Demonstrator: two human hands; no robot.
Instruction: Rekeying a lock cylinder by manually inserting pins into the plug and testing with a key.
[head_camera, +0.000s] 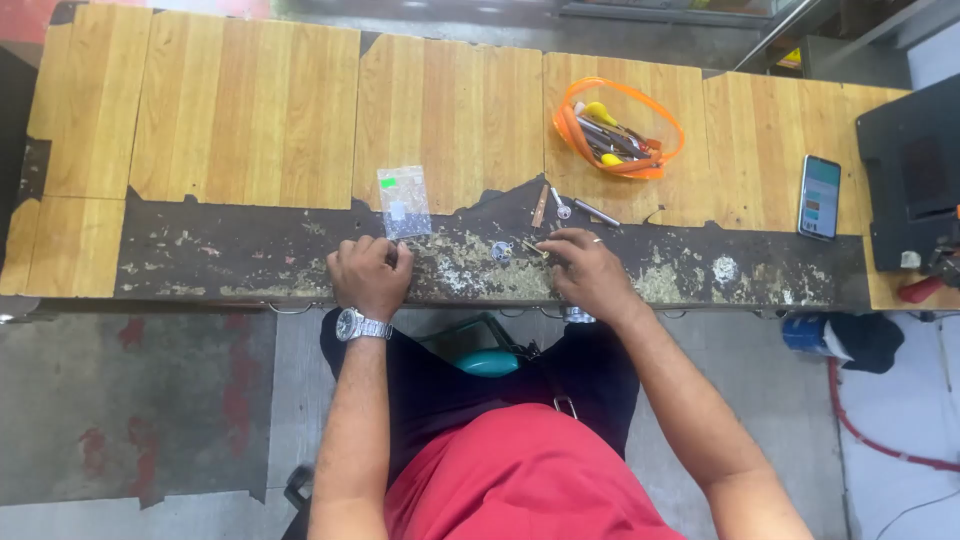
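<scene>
Left hand (368, 274) rests curled on the worn bench (250, 255), fingers touching the clear bag (403, 201) at its 1 o'clock; right hand (585, 268) pinches small parts (530, 246) at its 10 o'clock, tools (566, 208) beyond at 12

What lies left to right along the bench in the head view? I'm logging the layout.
Left hand → clear bag → right hand → orange tool pouch → phone → black machine.
</scene>
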